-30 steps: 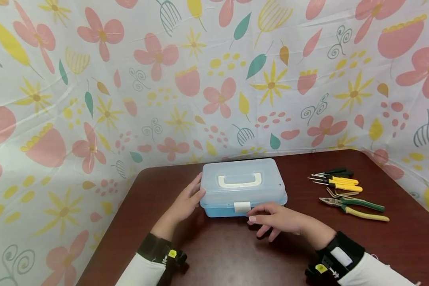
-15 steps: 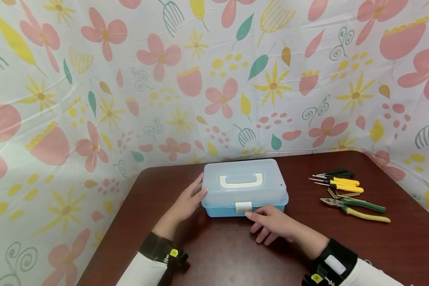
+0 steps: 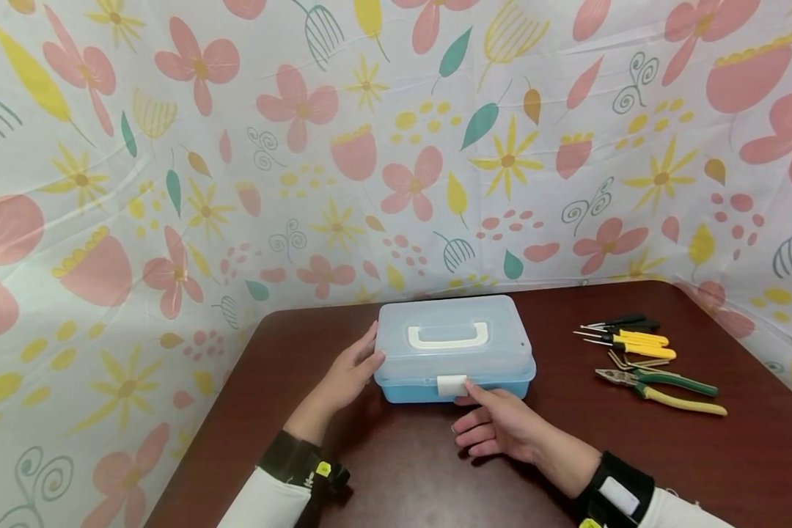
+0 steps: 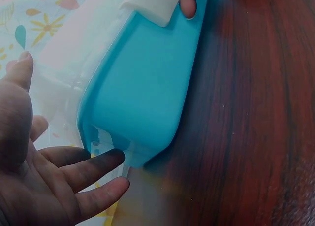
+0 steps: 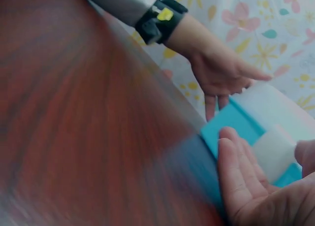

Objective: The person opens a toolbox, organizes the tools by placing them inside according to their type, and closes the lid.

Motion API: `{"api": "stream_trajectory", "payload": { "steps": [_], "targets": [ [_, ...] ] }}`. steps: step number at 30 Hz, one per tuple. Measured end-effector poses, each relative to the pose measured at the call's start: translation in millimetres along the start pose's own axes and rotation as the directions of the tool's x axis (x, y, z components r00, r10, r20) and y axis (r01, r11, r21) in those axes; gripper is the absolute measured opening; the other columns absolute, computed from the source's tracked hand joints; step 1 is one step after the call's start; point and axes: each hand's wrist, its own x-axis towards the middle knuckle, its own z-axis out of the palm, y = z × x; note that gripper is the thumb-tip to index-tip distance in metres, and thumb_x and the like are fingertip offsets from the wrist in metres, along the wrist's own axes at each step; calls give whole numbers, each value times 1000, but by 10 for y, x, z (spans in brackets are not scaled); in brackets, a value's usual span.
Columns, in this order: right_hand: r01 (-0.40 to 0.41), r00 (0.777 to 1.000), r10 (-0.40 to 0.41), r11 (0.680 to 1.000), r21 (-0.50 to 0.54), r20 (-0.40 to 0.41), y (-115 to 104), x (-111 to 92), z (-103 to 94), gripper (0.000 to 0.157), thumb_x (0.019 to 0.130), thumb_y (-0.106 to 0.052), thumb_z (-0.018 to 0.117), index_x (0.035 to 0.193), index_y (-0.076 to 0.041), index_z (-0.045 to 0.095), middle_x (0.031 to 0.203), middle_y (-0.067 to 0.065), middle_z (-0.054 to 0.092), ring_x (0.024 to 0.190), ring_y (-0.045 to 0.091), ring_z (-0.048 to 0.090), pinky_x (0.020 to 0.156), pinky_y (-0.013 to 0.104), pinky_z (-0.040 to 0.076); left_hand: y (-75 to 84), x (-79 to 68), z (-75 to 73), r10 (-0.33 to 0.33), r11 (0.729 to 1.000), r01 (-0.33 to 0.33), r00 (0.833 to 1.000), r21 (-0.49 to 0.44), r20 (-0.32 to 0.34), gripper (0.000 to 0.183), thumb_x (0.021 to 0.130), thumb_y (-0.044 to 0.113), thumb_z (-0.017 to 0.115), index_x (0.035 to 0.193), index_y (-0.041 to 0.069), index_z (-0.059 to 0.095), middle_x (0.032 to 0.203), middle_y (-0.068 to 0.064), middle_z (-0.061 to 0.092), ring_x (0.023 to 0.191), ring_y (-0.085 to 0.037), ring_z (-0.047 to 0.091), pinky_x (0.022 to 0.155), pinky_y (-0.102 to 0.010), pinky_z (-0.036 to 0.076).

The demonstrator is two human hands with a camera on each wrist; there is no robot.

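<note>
A toolbox (image 3: 455,359) with a clear lid, white handle and blue base stands closed at the back middle of the table. My left hand (image 3: 343,378) rests against its left end, thumb near the front corner; in the left wrist view the fingers (image 4: 96,167) spread loosely along that end. At the front, the thumb of my right hand (image 3: 501,425) touches the right edge of the white latch (image 3: 452,385). The other right fingers extend below it, in front of the blue base. In the right wrist view, the right fingers (image 5: 236,172) are nearly straight, partly covering the base.
To the right lie black-handled screwdrivers (image 3: 623,321), yellow-handled screwdrivers (image 3: 653,352), hex keys (image 3: 643,364) and pliers (image 3: 676,379) with green and yellow handles. A floral cloth (image 3: 416,253) hangs close behind the dark wooden table (image 3: 396,469).
My right hand has turned and its thumb has come up to the latch's right edge, fingers lower in front. The left hand stays at the toolbox's left end.
</note>
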Motion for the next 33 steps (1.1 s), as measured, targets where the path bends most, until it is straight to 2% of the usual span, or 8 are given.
{"api": "stream_trajectory", "payload": {
  "steps": [9,17,21,26,29,33],
  "targets": [
    [28,998,-19,988,155,-59,68,16,109,95,98,-70,47,150,8,30,87,3,73,81,18,77,73,35,63,2,-4,15,-15,1000,15,1000,-1,-8,66,106,35,55,164,32,24,164,-5,41,145,-34,49,97,-62,54],
    [51,996,-36,982,181,-87,69,34,185,92,101,-67,43,149,9,29,83,1,72,76,16,76,73,37,64,13,1,26,-16,1000,16,999,15,-40,67,105,37,57,164,30,26,166,1,36,149,-29,44,96,-58,56],
    [52,995,-35,983,178,-97,67,39,205,91,101,-68,43,149,8,30,82,1,72,75,16,76,73,38,64,23,-2,29,-21,1000,21,999,12,-43,68,104,41,58,163,29,26,168,5,31,152,-23,39,101,-56,54],
    [50,994,-31,983,179,-109,79,36,224,92,100,-69,43,149,8,30,82,2,71,75,16,76,73,40,64,-4,6,27,12,1000,-10,999,25,-47,69,105,39,58,164,20,26,168,6,29,155,-15,30,118,-50,39],
    [52,992,-30,982,181,-121,84,36,229,91,100,-69,42,148,8,31,82,2,71,75,16,76,74,40,64,-17,18,28,33,999,-31,998,37,-51,70,105,38,58,163,17,26,168,4,29,156,-13,29,124,-45,30],
    [53,990,-28,982,182,-137,80,44,230,89,101,-68,41,147,8,31,83,3,71,75,17,76,74,40,64,0,23,28,26,999,-24,998,39,-51,70,104,39,58,163,20,27,167,6,31,155,-10,31,124,-43,29]
  ]
}}
